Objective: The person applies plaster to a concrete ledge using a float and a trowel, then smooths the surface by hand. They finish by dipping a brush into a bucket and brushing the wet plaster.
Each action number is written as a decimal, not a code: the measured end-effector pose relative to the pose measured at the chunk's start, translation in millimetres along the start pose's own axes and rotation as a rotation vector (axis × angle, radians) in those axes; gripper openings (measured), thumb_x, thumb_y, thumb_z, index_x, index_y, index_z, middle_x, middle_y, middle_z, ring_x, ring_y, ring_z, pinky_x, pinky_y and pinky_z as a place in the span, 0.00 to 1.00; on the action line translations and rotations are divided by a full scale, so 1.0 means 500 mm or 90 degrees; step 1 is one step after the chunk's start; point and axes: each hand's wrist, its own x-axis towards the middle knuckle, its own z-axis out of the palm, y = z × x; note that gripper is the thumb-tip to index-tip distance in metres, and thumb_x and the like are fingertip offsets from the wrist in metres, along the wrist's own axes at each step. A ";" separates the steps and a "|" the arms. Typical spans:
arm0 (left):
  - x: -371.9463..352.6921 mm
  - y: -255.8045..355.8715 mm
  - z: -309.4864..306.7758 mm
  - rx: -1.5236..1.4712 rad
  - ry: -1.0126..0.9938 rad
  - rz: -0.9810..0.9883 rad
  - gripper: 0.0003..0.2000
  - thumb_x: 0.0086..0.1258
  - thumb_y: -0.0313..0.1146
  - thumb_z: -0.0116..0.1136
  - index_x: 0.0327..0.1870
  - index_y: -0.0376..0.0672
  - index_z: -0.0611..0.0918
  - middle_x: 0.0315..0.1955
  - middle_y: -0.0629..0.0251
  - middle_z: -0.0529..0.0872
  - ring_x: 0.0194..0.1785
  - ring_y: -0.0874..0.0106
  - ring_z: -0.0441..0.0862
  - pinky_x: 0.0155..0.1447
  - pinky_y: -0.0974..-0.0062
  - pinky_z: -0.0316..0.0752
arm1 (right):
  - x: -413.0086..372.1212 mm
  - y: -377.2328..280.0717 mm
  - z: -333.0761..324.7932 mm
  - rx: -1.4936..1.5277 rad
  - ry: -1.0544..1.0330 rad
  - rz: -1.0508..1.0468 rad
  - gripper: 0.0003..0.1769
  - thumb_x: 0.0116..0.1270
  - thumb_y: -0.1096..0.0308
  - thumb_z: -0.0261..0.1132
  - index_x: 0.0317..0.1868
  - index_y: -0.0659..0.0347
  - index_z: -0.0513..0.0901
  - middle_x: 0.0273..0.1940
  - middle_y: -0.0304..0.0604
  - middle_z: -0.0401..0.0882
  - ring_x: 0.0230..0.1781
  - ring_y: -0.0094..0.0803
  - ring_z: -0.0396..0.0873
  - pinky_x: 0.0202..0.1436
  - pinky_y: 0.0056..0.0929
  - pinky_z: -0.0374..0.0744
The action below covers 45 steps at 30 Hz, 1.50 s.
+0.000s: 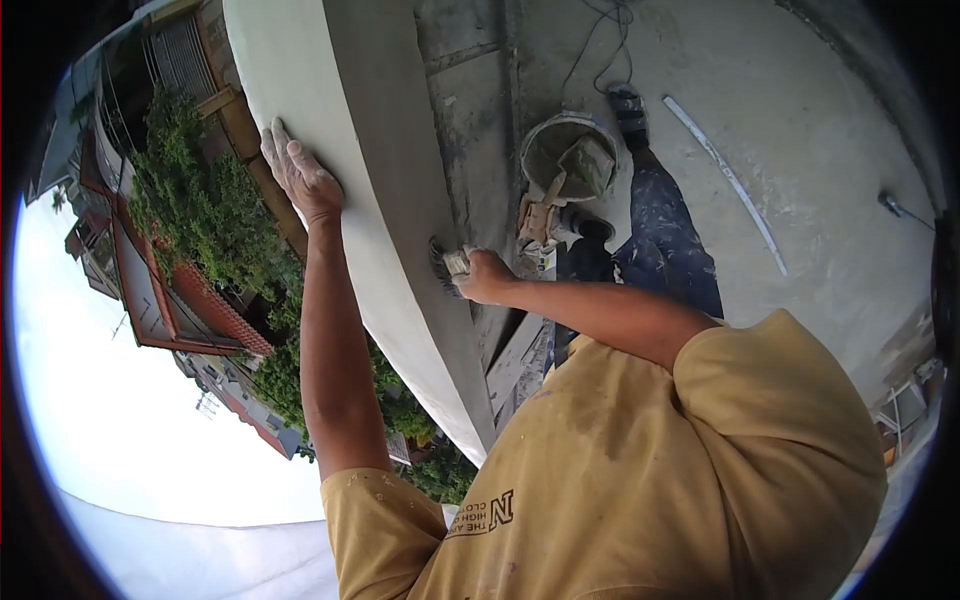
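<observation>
My left hand (302,178), dusted with pale powder, lies flat on the smooth grey top of a long parapet wall (300,60). Its fingers are stretched out and it holds nothing. My right hand (483,276) is closed around a block-shaped brush (455,264) with dark bristles. The bristles face the inner side of the wall and appear to touch it near its lower edge. My fingers hide part of the brush's back.
By my feet stands a bucket (533,150) with a plaster-covered board or tool inside. A long straightedge (725,180) lies on the concrete floor (810,130). A cable (600,45) runs near one foot. Beyond the wall are trees (205,180) and roofs (160,290), lower down.
</observation>
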 end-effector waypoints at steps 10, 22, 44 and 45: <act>0.008 0.011 -0.005 -0.008 0.002 0.002 0.38 0.77 0.58 0.19 0.71 0.31 0.64 0.70 0.41 0.62 0.77 0.50 0.52 0.78 0.57 0.45 | 0.282 -0.326 -0.468 0.210 0.554 -0.297 0.27 0.55 0.65 0.71 0.51 0.74 0.75 0.44 0.63 0.83 0.46 0.55 0.83 0.49 0.40 0.81; 0.002 0.027 -0.013 0.010 -0.009 -0.043 0.35 0.78 0.55 0.22 0.72 0.34 0.64 0.73 0.44 0.59 0.77 0.50 0.51 0.78 0.55 0.44 | 0.171 -0.333 -0.426 0.124 0.322 -0.129 0.36 0.56 0.68 0.73 0.62 0.78 0.70 0.59 0.62 0.77 0.61 0.52 0.75 0.64 0.37 0.73; 0.009 0.036 -0.020 0.015 -0.020 -0.070 0.36 0.78 0.56 0.22 0.72 0.33 0.64 0.73 0.44 0.59 0.78 0.51 0.50 0.78 0.56 0.44 | 0.446 -0.508 -0.789 0.161 0.610 -0.265 0.24 0.53 0.65 0.70 0.44 0.77 0.79 0.44 0.61 0.83 0.45 0.47 0.84 0.43 0.40 0.83; 0.012 0.040 -0.023 0.015 -0.026 -0.077 0.36 0.78 0.57 0.22 0.71 0.33 0.65 0.73 0.42 0.59 0.77 0.48 0.51 0.78 0.53 0.44 | 0.328 -0.501 -0.720 0.181 0.503 -0.170 0.27 0.54 0.63 0.72 0.47 0.77 0.78 0.48 0.62 0.82 0.48 0.48 0.84 0.46 0.39 0.82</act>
